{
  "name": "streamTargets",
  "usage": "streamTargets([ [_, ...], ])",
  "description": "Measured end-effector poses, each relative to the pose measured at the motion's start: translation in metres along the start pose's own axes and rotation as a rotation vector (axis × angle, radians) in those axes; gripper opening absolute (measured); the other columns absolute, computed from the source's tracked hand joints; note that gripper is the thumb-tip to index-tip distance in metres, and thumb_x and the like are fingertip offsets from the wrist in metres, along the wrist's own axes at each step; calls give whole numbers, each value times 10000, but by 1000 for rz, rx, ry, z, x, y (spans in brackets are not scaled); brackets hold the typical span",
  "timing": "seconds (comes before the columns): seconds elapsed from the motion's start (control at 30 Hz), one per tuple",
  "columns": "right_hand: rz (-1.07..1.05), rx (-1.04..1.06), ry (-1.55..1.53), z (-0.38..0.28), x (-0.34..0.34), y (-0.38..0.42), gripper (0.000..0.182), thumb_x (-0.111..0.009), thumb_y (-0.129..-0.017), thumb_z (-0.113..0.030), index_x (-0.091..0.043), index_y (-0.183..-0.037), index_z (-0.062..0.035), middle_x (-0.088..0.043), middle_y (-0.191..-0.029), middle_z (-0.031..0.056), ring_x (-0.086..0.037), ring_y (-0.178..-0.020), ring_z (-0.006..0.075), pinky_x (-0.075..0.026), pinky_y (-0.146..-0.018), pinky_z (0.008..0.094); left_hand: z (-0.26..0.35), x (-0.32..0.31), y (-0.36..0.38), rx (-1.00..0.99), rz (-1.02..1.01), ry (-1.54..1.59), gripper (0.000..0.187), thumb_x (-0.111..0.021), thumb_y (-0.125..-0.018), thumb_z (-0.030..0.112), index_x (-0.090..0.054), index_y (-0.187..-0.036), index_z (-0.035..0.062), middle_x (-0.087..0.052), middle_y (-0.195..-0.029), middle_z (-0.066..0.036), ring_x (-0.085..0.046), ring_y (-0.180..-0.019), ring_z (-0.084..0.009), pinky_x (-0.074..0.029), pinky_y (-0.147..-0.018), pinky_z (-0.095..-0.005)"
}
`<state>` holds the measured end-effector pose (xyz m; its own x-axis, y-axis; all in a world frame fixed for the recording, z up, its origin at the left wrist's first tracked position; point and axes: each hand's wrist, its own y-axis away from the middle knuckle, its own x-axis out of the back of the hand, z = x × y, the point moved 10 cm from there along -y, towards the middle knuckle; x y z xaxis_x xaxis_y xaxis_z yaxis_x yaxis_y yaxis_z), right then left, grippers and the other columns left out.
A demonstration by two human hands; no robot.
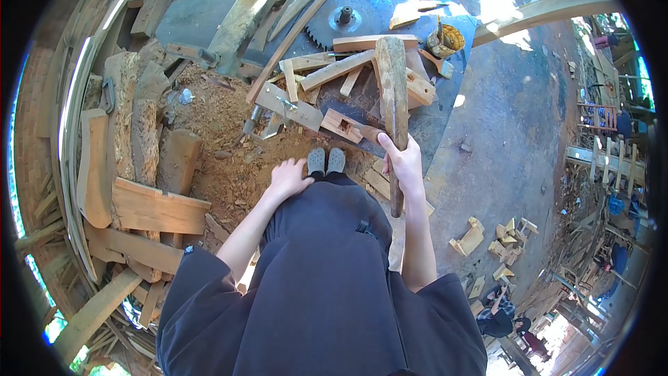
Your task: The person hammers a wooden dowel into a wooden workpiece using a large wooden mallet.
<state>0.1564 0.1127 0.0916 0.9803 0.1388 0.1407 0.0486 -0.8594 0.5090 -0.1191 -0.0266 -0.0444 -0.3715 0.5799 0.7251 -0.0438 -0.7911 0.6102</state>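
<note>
Right hand [403,161] closed around the handle of a wooden mallet [392,83] — grip sits on the lower part of the shaft, with a stub of handle poking out below the fist toward the person. Mallet's long axis runs near vertical in the head view, thick head away from the body, up over the blue surface [487,111]. Left hand [289,177] holds nothing, fingers loosely spread, resting on the dark garment at the knee, so the right is plainly the nearer hand to the work. Just left of the right hand, touching or almost touching the mallet shaft, a small notched wood block [341,125] lies on the surface; whether a chisel tip rests at it I cannot tell. Two grey shoe toes [325,161] show between the hands. Further out: a scatter of cut wood pieces [327,69] crossing each other, roughly eight to ten, exact count unclear; one circular saw blade [341,21]; one small tin can [445,40] to the upper right of the mallet head. Sawdust [223,132] covers the ground at left, with stacked planks [149,209] beyond — other people are far off at lower right.
</note>
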Motion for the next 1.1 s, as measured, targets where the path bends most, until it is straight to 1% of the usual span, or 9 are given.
streamTargets([
  [0.17,-31,35,30,-4,6,-5,447,-873,-949,-349,-691,-1148,8,-622,-660,20,-578,-480,92,-484,-451,284,41,43,-8,46,37,17,723,-758,-941,514,-570,-1526,133,-691,-1344,-187,-670,-1270,-368,-553,-1055,-492],
  [0.3,-83,10,68,4,14,-1,446,-873,-948,-358,-690,-1125,8,-633,-676,20,-583,-483,93,-488,-453,282,74,66,-5,1,167,343,653,-748,-968,433,-573,-1508,108,-683,-1320,-181,-675,-1218,-371,-556,-1020,-499],
  [0.43,-100,18,74,8,18,0,410,-865,-958,-328,-687,-1122,3,-642,-696,27,-595,-494,97,-481,-449,280,172,120,13,-414,575,517,701,-841,-892,236,-562,-1518,90,-573,-1506,-177,-624,-1333,-383,-522,-1123,-471],
  [0.53,-119,43,83,8,20,2,345,-833,-989,-276,-659,-1113,-4,-634,-704,25,-585,-487,99,-476,-441,273,215,123,14,-493,797,413,652,-814,-858,108,-573,-1451,-13,-642,-1423,-222,-629,-1338,-394,-526,-1124,-479],
  [0.7,-116,83,84,8,25,0,291,-786,-1032,-253,-633,-1086,-11,-611,-675,22,-567,-469,97,-462,-426,261,215,117,3,-503,767,452,507,-778,-819,-6,-634,-1306,-11,-697,-1350,-216,-667,-1293,-393,-570,-1070,-459],
  [0.8,-77,24,30,19,33,0,317,-796,-1026,-283,-626,-1059,-18,-592,-650,16,-564,-460,102,-463,-423,274,192,118,7,-474,750,570,479,-803,-852,-11,-642,-1302,13,-692,-1383,-213,-668,-1313,-385,-571,-1077,-440],
  [0.9,-36,-31,31,34,48,-4,334,-810,-1015,-304,-632,-1044,-22,-580,-630,15,-550,-445,105,-461,-423,282,142,120,4,-310,743,937,348,-799,-985,77,-635,-1288,28,-709,-1404,-194,-700,-1306,-307,-547,-1095,-381],
  [1.03,-12,-99,178,66,68,-6,378,-822,-992,-335,-644,-1034,-4,-600,-628,28,-576,-452,119,-471,-431,298,96,115,-5,-257,723,1114,321,-758,-1009,19,-609,-1293,9,-719,-1400,-174,-672,-1323,-224,-523,-1118,-352],
  [1.1,-2,-122,238,79,75,-5,417,-834,-974,-353,-655,-1050,15,-617,-629,43,-593,-459,126,-482,-440,306,87,116,-6,-266,729,1108,328,-788,-998,70,-612,-1271,27,-729,-1386,-171,-699,-1307,-267,-550,-1090,-387],
])
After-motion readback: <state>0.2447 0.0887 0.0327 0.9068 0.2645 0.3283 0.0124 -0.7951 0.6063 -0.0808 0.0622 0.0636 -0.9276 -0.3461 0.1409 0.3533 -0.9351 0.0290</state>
